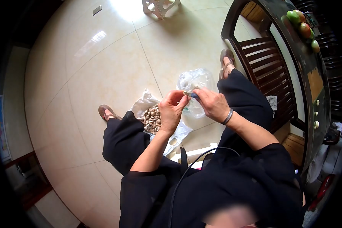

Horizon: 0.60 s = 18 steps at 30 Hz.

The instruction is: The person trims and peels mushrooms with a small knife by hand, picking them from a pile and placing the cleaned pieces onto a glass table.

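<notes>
My left hand (pixel 173 110) pinches a small pale piece (pixel 186 92) between thumb and fingertips; it looks like part of a mushroom, though its exact kind is unclear. Close against it, my right hand (pixel 212 104) grips a small tool with a dark blue handle (pixel 194 95); its working end is mostly hidden. Below and left of my hands, a white plastic bag (pixel 141 102) lies spread open on the floor, with many small brown, mushroom-like caps (pixel 152 119) in it. A clear plastic bag (pixel 197 78) stands behind my hands, holding a few pale bits.
A plastic stool (pixel 159 8) and a flat grey rectangular object (pixel 97 10) are on the tiled floor ahead. To the right stand a dark wooden chair (pixel 260 57) and a dark table (pixel 298 49) with several green and red fruits (pixel 304 30). A black cable (pixel 186 171) crosses my lap.
</notes>
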### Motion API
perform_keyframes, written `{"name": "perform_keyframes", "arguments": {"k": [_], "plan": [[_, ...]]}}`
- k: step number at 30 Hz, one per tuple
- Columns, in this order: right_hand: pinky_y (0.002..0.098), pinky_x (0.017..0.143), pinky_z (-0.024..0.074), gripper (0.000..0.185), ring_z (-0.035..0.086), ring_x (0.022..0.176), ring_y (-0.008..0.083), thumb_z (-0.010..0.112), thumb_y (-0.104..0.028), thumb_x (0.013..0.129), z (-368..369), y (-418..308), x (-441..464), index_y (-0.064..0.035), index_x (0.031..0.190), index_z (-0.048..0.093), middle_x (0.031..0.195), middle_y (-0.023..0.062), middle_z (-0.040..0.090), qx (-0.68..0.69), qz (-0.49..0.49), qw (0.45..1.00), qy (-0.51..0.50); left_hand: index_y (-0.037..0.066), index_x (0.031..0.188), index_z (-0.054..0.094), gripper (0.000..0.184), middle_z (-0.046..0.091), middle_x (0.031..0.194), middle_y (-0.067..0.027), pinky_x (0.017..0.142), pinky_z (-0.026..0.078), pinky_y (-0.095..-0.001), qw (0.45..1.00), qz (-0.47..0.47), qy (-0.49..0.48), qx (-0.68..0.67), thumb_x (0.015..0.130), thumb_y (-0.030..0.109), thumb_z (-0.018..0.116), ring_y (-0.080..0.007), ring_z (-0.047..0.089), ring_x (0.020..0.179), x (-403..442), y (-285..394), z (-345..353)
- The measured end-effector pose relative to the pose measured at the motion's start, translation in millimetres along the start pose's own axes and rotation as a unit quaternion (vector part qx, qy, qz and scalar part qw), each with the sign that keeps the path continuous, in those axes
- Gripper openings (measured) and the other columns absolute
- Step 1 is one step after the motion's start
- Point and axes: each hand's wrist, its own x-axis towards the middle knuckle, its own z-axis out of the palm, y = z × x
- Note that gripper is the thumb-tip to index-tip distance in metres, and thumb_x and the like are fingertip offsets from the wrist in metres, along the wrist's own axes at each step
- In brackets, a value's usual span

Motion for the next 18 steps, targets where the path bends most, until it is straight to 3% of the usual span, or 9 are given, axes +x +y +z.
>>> {"name": "perform_keyframes", "arguments": {"k": [6, 12, 16, 18], "plan": [[0.0367, 0.051, 0.0461, 0.022, 0.057, 0.062, 0.029, 0.05, -0.012, 0.08, 10.2, 7.2, -14.9, -0.0038, 0.101, 0.05, 0.078, 0.0101, 0.054, 0.028, 0.025, 0.999, -0.032, -0.003, 0.086, 0.058, 0.011, 0.063, 0.075, -0.0069, 0.065, 0.05, -0.0214, 0.999, -0.03, 0.001, 0.022, 0.079, 0.005, 0.061, -0.0104, 0.061, 0.071, -1.7, -22.9, -0.3], [0.0438, 0.057, 0.0457, 0.012, 0.057, 0.066, 0.035, 0.047, -0.015, 0.083, 25.3, 27.5, -33.0, -0.0053, 0.089, 0.049, 0.077, 0.0158, 0.056, 0.054, 0.108, 0.984, -0.127, -0.003, 0.086, 0.058, 0.012, 0.064, 0.076, -0.007, 0.066, 0.05, -0.0217, 0.998, -0.057, 0.0, 0.03, 0.078, 0.005, 0.061, -0.0108, 0.062, 0.072, -4.2, -25.9, 1.2], [0.0428, 0.058, 0.0453, 0.013, 0.057, 0.067, 0.0355, 0.047, -0.016, 0.083, 26.5, 34.3, -33.0, -0.0031, 0.085, 0.049, 0.076, 0.0169, 0.057, 0.084, 0.129, 0.98, -0.129, -0.003, 0.087, 0.057, 0.012, 0.064, 0.079, -0.0078, 0.068, 0.05, -0.0223, 0.997, -0.064, -0.007, 0.049, 0.079, 0.005, 0.061, -0.011, 0.061, 0.075, -2.8, -30.4, -3.0], [0.0394, 0.057, 0.0446, 0.017, 0.057, 0.065, 0.0343, 0.051, -0.018, 0.082, 18.2, 30.6, -22.9, -0.0011, 0.081, 0.051, 0.071, 0.0172, 0.058, 0.186, 0.163, 0.961, -0.123, -0.003, 0.089, 0.056, 0.012, 0.064, 0.083, -0.0089, 0.07, 0.049, -0.0232, 0.999, -0.047, -0.013, 0.017, 0.079, 0.004, 0.06, -0.0114, 0.061, 0.078, -3.7, -30.6, 0.1]]}}
